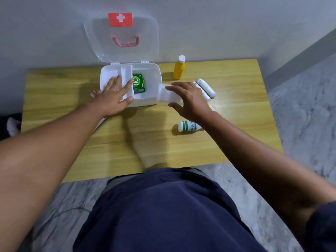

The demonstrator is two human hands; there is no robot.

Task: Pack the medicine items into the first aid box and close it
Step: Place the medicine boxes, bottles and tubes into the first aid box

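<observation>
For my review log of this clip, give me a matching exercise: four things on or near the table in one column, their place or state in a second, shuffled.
Things:
1. green packet
2. yellow bottle
3. green-striped white bottle
4. box lid

Place or state:
A. lying on its side on the table
B. swung open against the wall
C. inside the box
D. standing upright on the table

Pairs: 1-C, 2-D, 3-A, 4-B
</observation>
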